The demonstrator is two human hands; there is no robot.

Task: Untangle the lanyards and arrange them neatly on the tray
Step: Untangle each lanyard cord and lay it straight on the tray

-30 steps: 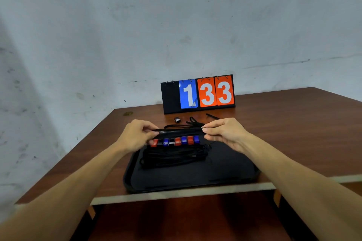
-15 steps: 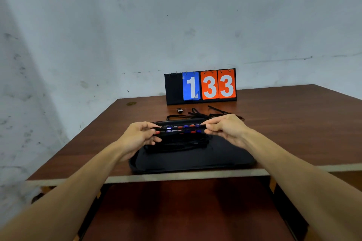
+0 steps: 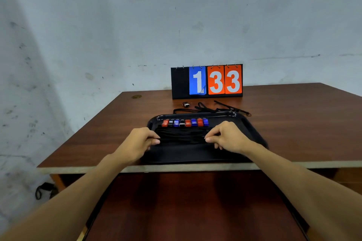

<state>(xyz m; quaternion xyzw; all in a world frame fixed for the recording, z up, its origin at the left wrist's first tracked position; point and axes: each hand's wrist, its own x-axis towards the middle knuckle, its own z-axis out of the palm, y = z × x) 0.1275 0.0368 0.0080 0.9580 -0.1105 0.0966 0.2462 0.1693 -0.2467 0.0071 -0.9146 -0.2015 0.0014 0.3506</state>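
Note:
A black tray [image 3: 248, 123] sits at the table's near edge. Along its far side stands a row of several red, blue and black clips [image 3: 185, 122]. In front of them lies a bundle of black lanyard cords [image 3: 182, 137], laid across the tray. My left hand [image 3: 140, 142] pinches the left end of the cords. My right hand [image 3: 228, 137] pinches the right end. Both hands rest low over the tray. More black lanyards [image 3: 213, 107] lie tangled on the table just beyond the tray.
A flip scoreboard [image 3: 206, 82] reading 133 stands at the back against the wall. A small black clip [image 3: 186, 104] lies loose in front of it. The brown table [image 3: 293, 123] extends to the right and left of the tray.
Both hands have lowered the stretched lanyard cord onto the tray, nearer to me than the clip row, which now shows uncovered. The camera tilted up slightly.

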